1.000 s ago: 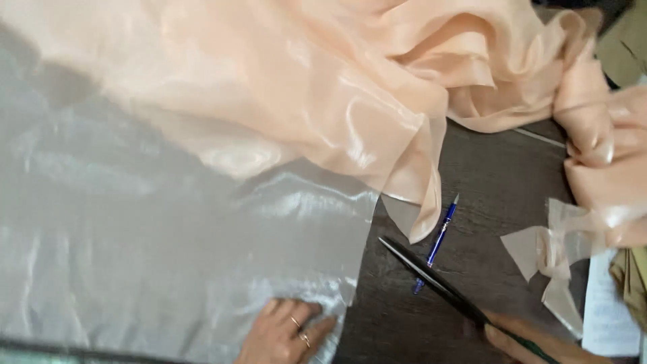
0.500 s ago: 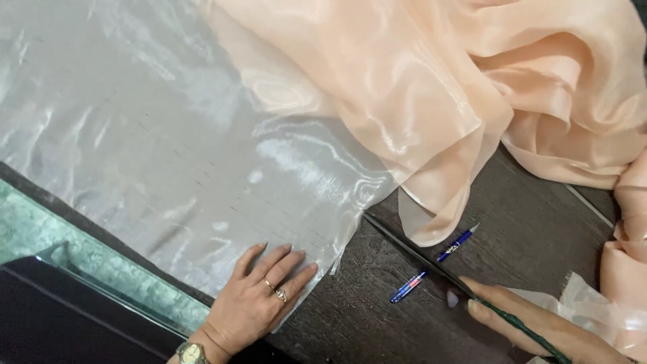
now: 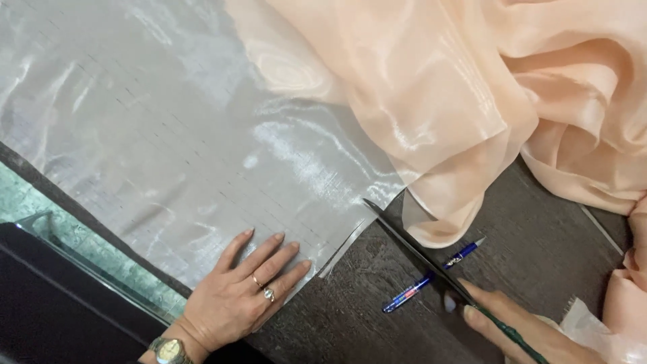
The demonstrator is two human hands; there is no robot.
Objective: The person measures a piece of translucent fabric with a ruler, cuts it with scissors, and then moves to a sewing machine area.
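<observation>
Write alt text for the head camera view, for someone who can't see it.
A person's left hand lies flat on sheer silvery fabric on a dark wooden table, while the right hand holds long scissors with the tips at the fabric's edge. Peach fabric is bunched above; a blue pen lies under the blades.

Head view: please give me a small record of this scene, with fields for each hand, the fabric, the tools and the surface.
left hand: flat, fingers spread, pressing the sheer fabric near its cut edge
right hand: holds the scissors
scissors: long dark blades, tips at the fabric edge
sheer fabric: pale, shiny, spread flat
peach fabric: bunched, overlapping the sheer one
pen: blue, lying under the blades
table: dark wood grain
</observation>
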